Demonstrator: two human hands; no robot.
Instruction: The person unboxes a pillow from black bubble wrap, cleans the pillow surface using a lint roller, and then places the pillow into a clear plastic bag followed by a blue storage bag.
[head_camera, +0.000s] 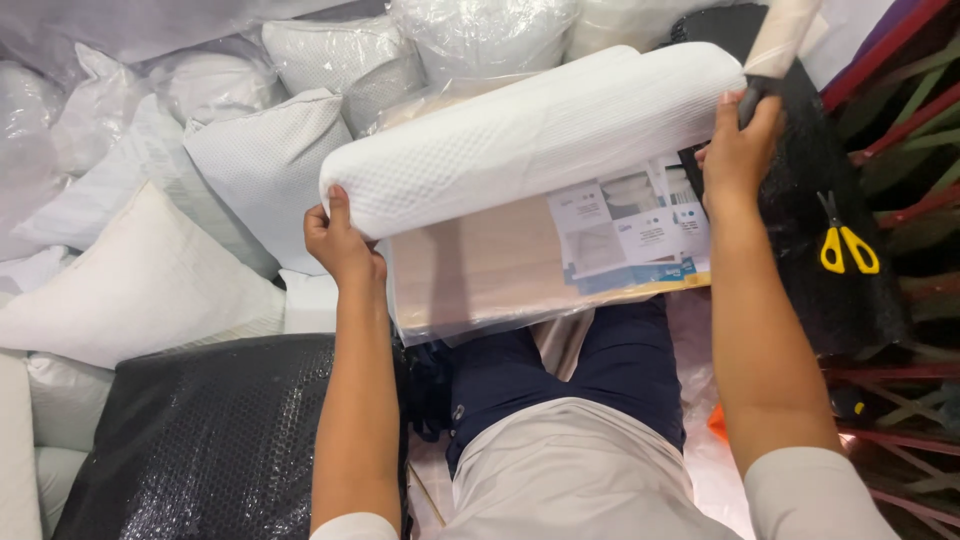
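Both hands, left (340, 245) and right (738, 150), clamped on opposite ends of rolled white pillow (530, 135).

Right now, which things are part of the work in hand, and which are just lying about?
In hand:
rolled white pillow, gripped by left hand and right hand
clear plastic bag with printed insert beneath it

Lying about:
yellow-handled scissors
black bubble wrap
loose white cushions

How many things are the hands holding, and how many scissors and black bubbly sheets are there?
Rolled white pillow, held at its ends by the left hand and right hand: 1
Yellow-handled scissors: 1
Black bubble-wrap sheets, one lower left, one under the scissors: 2
Total: 4
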